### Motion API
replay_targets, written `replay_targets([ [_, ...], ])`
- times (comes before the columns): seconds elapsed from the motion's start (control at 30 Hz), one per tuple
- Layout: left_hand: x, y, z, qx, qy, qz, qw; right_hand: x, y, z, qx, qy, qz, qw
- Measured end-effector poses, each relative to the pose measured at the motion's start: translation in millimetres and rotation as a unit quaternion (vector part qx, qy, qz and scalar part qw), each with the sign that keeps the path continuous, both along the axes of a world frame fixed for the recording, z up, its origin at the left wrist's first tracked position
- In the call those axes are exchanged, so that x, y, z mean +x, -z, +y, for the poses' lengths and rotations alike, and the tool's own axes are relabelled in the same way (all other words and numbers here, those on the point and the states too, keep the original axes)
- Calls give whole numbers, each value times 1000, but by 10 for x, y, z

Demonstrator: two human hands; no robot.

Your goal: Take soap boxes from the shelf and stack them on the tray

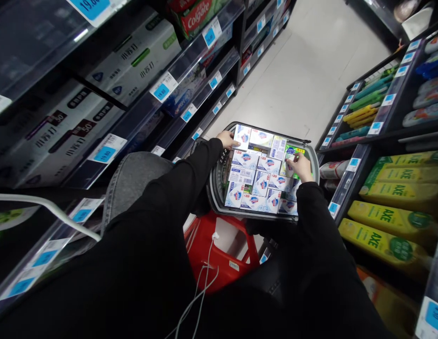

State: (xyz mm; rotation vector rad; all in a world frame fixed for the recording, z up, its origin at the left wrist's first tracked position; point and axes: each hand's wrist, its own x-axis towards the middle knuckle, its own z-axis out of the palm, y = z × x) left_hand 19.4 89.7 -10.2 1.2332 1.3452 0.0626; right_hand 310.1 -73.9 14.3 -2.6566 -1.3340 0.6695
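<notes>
A grey shopping basket [214, 181] stands on the floor between two shelf rows, packed with several white and blue soap boxes [256, 176]. My left hand [227, 139] rests on a white soap box [242, 136] at the basket's far left corner. My right hand [300, 165] grips a green and blue soap pack [292, 152] at the basket's far right side. Both arms wear black sleeves.
A red stool [219, 256] sits under me with a white cable [201, 287] hanging over it. Left shelves hold toothpaste boxes [134, 59] and blue price tags. Right shelves carry yellow AXE bottles [391, 214] and toothbrushes [363, 110]. Pale floor [299, 80] stretches beyond the basket.
</notes>
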Motion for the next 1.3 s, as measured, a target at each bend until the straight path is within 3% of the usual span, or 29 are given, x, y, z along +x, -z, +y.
replay_targets([
  [0.2, 30, 33, 32, 6, -1, 23, 1000, 95, -15, 52, -16, -11, 21, 1000],
  [0.3, 25, 23, 22, 25, -3, 46, 999, 130, -29, 183, 22, 15, 13, 1000],
  [0.47, 31, -67, -34, 77, 62, 81, 992, -19, -40, 482, 8, 35, 2, 999],
  [0.67, 79, -100, -90, 146, 118, 124, 974, -205, 16, 675, 7, -4, 30, 1000],
  [1.03, 40, -35, -141, 167, 111, 133, 971, -155, 94, 666, 9, 21, 55, 998],
  [1.3, 33, -52, -116, 151, 165, 142, 964, -87, 196, 600, 31, 1, 67, 997],
])
